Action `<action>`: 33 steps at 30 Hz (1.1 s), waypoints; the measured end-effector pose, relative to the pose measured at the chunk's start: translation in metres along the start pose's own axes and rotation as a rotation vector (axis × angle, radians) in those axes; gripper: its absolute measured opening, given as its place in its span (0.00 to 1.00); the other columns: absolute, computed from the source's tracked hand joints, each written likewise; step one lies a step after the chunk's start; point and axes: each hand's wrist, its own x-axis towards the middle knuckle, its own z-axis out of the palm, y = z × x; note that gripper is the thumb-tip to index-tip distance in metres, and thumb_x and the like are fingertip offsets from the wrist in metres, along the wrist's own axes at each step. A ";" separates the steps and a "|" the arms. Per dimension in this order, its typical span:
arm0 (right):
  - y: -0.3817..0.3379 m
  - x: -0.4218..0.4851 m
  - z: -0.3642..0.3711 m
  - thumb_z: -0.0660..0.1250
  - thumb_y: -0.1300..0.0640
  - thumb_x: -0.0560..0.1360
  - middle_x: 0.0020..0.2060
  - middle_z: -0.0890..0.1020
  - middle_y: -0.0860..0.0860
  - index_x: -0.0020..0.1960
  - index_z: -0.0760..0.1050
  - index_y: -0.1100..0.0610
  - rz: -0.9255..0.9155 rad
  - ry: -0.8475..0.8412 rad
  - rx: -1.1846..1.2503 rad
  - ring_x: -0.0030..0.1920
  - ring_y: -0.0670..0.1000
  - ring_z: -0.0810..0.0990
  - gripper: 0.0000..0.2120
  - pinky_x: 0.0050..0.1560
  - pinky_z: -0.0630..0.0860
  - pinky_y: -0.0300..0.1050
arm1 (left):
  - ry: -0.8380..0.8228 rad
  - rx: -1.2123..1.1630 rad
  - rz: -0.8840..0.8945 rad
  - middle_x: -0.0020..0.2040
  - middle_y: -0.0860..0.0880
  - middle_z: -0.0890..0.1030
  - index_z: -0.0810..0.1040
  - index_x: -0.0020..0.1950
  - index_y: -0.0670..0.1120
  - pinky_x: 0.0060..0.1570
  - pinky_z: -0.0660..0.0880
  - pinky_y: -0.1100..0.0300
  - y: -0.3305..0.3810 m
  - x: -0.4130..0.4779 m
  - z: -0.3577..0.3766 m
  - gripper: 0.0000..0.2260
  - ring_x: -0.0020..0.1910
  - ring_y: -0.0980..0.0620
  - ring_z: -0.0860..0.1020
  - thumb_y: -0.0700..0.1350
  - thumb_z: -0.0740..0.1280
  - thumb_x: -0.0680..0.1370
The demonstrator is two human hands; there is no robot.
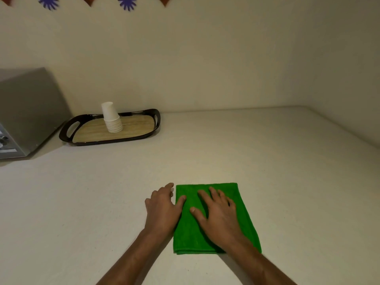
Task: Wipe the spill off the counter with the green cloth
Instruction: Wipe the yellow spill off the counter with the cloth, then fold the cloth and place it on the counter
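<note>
Right hand (219,215) flat on green cloth (242,206); spill not discernible.

Plain bright-green folded terry cloth (216,221) on off-white speckled counter (82,202). Black-rimmed oval tray (112,138), tan wood-grain base, under stack of plain white paper cups (112,118). Grey metal box appliance (26,112) at left. Cream wall (205,58); purple flower cut-outs (126,2) and rust-brown scalloped trim (164,1) along top.

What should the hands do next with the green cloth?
Probably push the green cloth forward across the counter. The right hand already lies flat on it, the left hand touches its edge, and no spill shows around it.
</note>
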 end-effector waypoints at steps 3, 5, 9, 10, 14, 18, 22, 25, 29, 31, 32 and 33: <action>0.023 0.003 -0.020 0.64 0.43 0.80 0.76 0.67 0.54 0.77 0.64 0.50 0.045 0.144 0.065 0.76 0.54 0.63 0.28 0.74 0.59 0.57 | -0.053 0.001 -0.024 0.66 0.47 0.79 0.68 0.75 0.49 0.68 0.62 0.49 0.011 0.006 0.004 0.30 0.67 0.47 0.74 0.56 0.70 0.75; 0.039 0.005 -0.029 0.66 0.48 0.80 0.73 0.71 0.54 0.76 0.64 0.52 0.097 0.153 0.059 0.72 0.55 0.67 0.27 0.71 0.63 0.57 | -0.067 -0.005 -0.035 0.67 0.46 0.79 0.67 0.76 0.49 0.70 0.64 0.48 0.016 0.007 0.007 0.32 0.67 0.45 0.74 0.55 0.71 0.75; 0.055 0.011 -0.036 0.69 0.49 0.79 0.71 0.72 0.54 0.77 0.62 0.52 0.163 0.096 0.108 0.68 0.56 0.69 0.31 0.67 0.65 0.56 | -0.101 -0.019 -0.069 0.67 0.46 0.79 0.66 0.76 0.48 0.68 0.70 0.49 0.019 0.009 0.010 0.33 0.64 0.44 0.77 0.52 0.73 0.74; 0.057 0.013 -0.036 0.70 0.48 0.79 0.70 0.73 0.55 0.78 0.60 0.52 0.178 0.085 0.132 0.68 0.56 0.70 0.32 0.67 0.65 0.55 | -0.119 -0.030 -0.085 0.67 0.45 0.79 0.65 0.76 0.48 0.66 0.72 0.50 0.020 0.010 0.010 0.33 0.63 0.44 0.78 0.51 0.73 0.73; 0.060 0.020 -0.037 0.72 0.51 0.77 0.63 0.77 0.54 0.78 0.60 0.52 0.199 0.067 0.222 0.62 0.55 0.73 0.34 0.65 0.68 0.53 | -0.162 -0.110 -0.133 0.68 0.44 0.77 0.65 0.75 0.48 0.53 0.73 0.58 0.022 0.013 0.007 0.35 0.53 0.50 0.78 0.47 0.76 0.72; 0.065 0.023 -0.040 0.72 0.59 0.77 0.52 0.78 0.45 0.77 0.63 0.51 0.165 0.027 0.426 0.49 0.47 0.78 0.32 0.56 0.75 0.42 | -0.118 -0.262 -0.140 0.44 0.50 0.81 0.70 0.71 0.49 0.31 0.73 0.71 0.025 0.014 0.005 0.31 0.35 0.61 0.79 0.40 0.77 0.70; 0.074 0.027 -0.045 0.71 0.61 0.78 0.55 0.80 0.43 0.75 0.67 0.47 0.072 0.072 0.514 0.51 0.45 0.80 0.29 0.57 0.76 0.42 | -0.030 -0.344 -0.137 0.45 0.51 0.77 0.74 0.66 0.52 0.26 0.73 0.73 0.032 0.014 0.003 0.27 0.36 0.59 0.79 0.35 0.76 0.71; 0.079 0.036 -0.049 0.69 0.61 0.79 0.59 0.80 0.43 0.74 0.68 0.45 -0.003 0.142 0.568 0.57 0.44 0.78 0.28 0.62 0.76 0.45 | 0.043 -0.416 -0.109 0.54 0.51 0.79 0.78 0.63 0.53 0.29 0.77 0.69 0.041 0.019 0.005 0.24 0.37 0.56 0.81 0.33 0.74 0.72; 0.084 0.058 -0.055 0.67 0.61 0.80 0.59 0.78 0.40 0.75 0.68 0.44 -0.109 0.231 0.629 0.57 0.37 0.76 0.26 0.60 0.70 0.36 | 0.174 -0.460 -0.082 0.47 0.47 0.82 0.80 0.59 0.57 0.29 0.78 0.64 0.057 0.032 0.009 0.19 0.37 0.51 0.83 0.37 0.73 0.74; 0.084 0.073 -0.059 0.66 0.62 0.80 0.61 0.77 0.39 0.75 0.68 0.45 -0.152 0.258 0.645 0.59 0.32 0.73 0.26 0.60 0.67 0.28 | 0.228 -0.459 -0.053 0.46 0.48 0.82 0.80 0.58 0.58 0.32 0.78 0.65 0.064 0.044 0.011 0.18 0.40 0.49 0.82 0.37 0.72 0.75; 0.084 0.082 -0.060 0.66 0.62 0.80 0.62 0.76 0.39 0.75 0.68 0.46 -0.175 0.277 0.642 0.60 0.29 0.72 0.26 0.59 0.65 0.24 | 0.253 -0.454 -0.029 0.47 0.50 0.81 0.80 0.58 0.57 0.34 0.77 0.67 0.066 0.050 0.012 0.17 0.42 0.52 0.82 0.37 0.72 0.75; 0.083 0.092 -0.062 0.66 0.63 0.80 0.62 0.76 0.40 0.75 0.68 0.47 -0.197 0.296 0.633 0.60 0.28 0.70 0.26 0.59 0.64 0.21 | 0.276 -0.449 -0.003 0.48 0.53 0.80 0.80 0.57 0.56 0.36 0.76 0.70 0.068 0.058 0.012 0.17 0.43 0.54 0.81 0.37 0.72 0.75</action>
